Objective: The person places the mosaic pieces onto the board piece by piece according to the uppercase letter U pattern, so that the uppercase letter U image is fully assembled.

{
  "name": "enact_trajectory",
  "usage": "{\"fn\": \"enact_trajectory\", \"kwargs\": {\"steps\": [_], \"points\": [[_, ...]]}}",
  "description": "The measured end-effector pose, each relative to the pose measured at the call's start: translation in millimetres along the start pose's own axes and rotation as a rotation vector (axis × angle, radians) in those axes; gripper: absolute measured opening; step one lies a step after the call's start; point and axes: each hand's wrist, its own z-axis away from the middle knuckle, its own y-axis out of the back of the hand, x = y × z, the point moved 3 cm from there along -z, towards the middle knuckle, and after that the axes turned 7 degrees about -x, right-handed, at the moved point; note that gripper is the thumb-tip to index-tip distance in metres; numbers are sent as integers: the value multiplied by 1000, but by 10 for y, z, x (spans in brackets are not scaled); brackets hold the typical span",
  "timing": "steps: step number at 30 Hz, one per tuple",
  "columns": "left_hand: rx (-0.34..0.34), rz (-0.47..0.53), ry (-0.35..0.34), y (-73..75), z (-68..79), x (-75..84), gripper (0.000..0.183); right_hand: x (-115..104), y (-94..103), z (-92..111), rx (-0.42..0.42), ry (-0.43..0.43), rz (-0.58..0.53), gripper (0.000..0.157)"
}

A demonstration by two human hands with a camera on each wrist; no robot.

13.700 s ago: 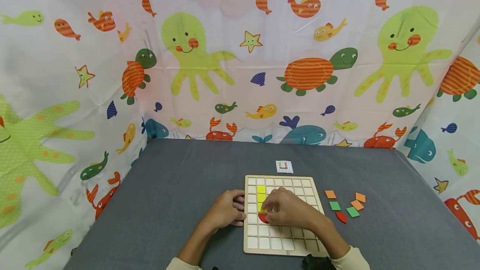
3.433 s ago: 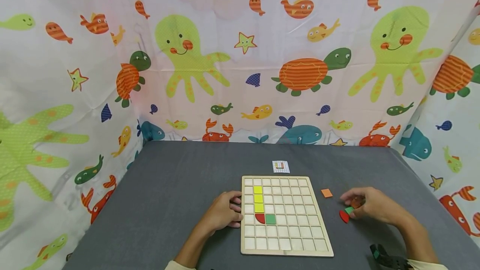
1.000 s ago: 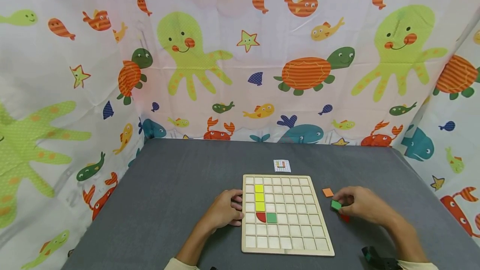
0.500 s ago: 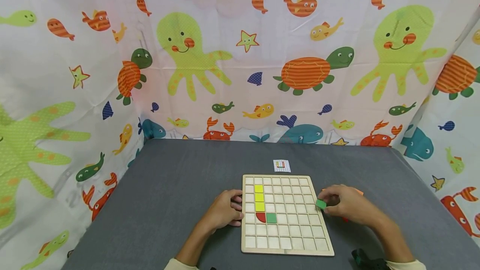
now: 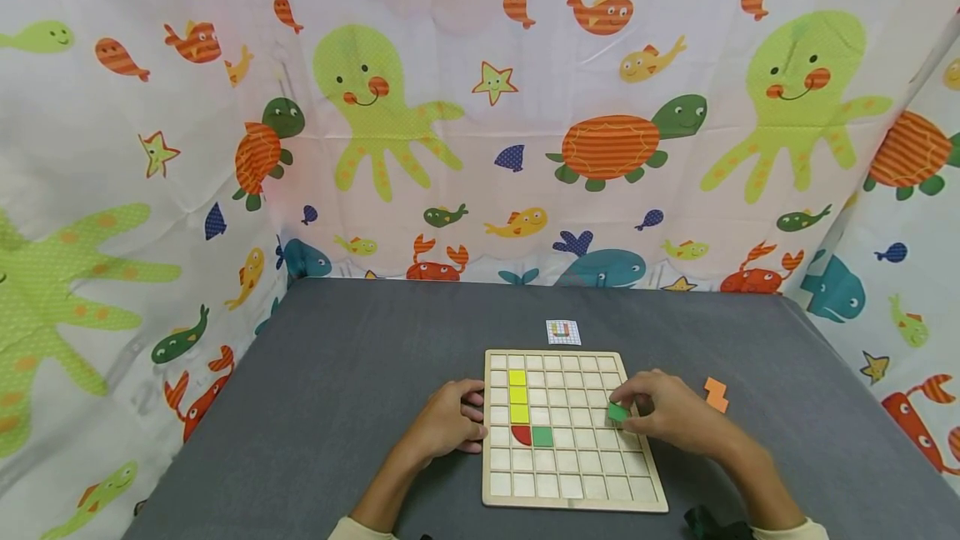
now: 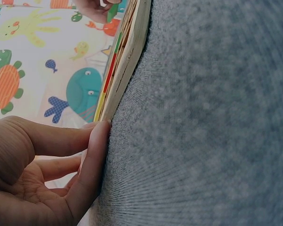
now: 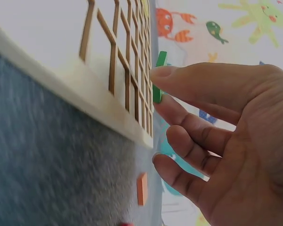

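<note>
A wooden grid board (image 5: pixel 570 477) lies flat on the table. In its left part sit a column of yellow square tiles (image 5: pixel 518 395), a red quarter-circle tile (image 5: pixel 522 435) and a green square tile (image 5: pixel 542 437). My left hand (image 5: pixel 446 419) rests its thumb and fingertips against the board's left edge. Above the board's right side, my right hand (image 5: pixel 667 411) pinches another green square tile (image 5: pixel 618 412) between thumb and finger. The right wrist view shows this green tile (image 7: pixel 159 77) tilted on its edge, apart from the grid, with the other fingers loosely bent.
Orange square tiles (image 5: pixel 716 394) lie on the grey table right of the board. A sliver of something red (image 7: pixel 126 224) shows low in the right wrist view. A small card with a coloured grid pattern (image 5: pixel 563 332) lies beyond the board. A patterned curtain (image 5: pixel 495 215) stands behind.
The right hand has picked up a green tile and carried it left, from the loose tiles to above the board. Earlier, a red and a green tile were set in the grid. The left hand stays put.
</note>
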Motion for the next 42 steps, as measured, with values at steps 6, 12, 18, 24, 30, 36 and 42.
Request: {"fn": "enact_trajectory", "kwargs": {"steps": [6, 12, 18, 24, 30, 36, 42], "points": [[0, -5, 6, -5, -13, -6, 69, -82, -89, -43, -2, 48, 25, 28], [6, -13, 10, -14, -23, -6, 69, -146, -172, -89, -3, 54, 25, 27], [2, -4, 12, -15, -21, -9, 67, -190, -236, -107, -30, 38, -5, 26], [2, -3, 11, -11, -12, -6, 67, -262, -289, -134, -26, 85, -11, 27], [-2, -6, 5, -7, 0, 0, 67, -315, -346, -171, -26, 100, 40, 27], [-5, -3, 2, -1, 8, 0, 68, -360, -392, -173, -48, 123, 44, 27], [0, -4, -3, -3, 8, 2, 67, -407, -428, -187, -49, 161, 55, 26]]}}
